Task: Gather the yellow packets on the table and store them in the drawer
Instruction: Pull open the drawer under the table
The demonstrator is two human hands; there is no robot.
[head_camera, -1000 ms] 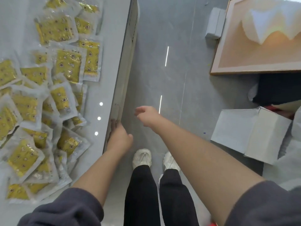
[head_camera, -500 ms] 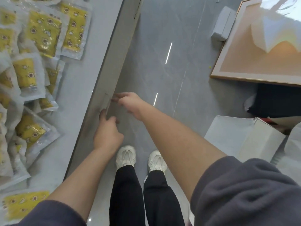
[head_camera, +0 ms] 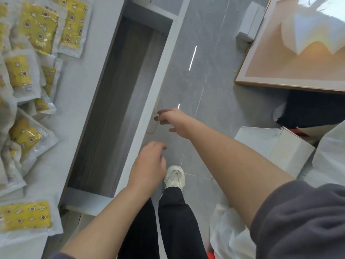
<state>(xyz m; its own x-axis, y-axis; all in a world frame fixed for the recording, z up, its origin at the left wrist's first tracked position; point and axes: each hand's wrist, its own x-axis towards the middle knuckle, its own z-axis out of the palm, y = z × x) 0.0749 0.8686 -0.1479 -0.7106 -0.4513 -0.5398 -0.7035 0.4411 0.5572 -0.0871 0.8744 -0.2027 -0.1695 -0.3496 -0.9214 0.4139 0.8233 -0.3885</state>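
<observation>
Packets [head_camera: 39, 27] lie on the table [head_camera: 78, 86], well left of our loose left hand [head_camera: 149, 163] — our right hand [head_camera: 172, 119] grips the open drawer [head_camera: 155, 86].

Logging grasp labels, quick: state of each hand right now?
Left hand: open, holding nothing.
Right hand: fingers pinch the drawer handle.

A single wide-angle view is taken from the person's head, facing steeply down and slightly forward. Straight edges bow toward the frame borders. The table [head_camera: 78, 94] fills the left edge; the drawer [head_camera: 115, 113] runs up the centre-left; the floor [head_camera: 214, 90] takes the centre and right. Both forearms enter from the bottom edge, with the left hand [head_camera: 149, 163] and right hand [head_camera: 173, 120] near mid-frame, close to the lens. One shoe [head_camera: 174, 177] lies almost directly below.
</observation>
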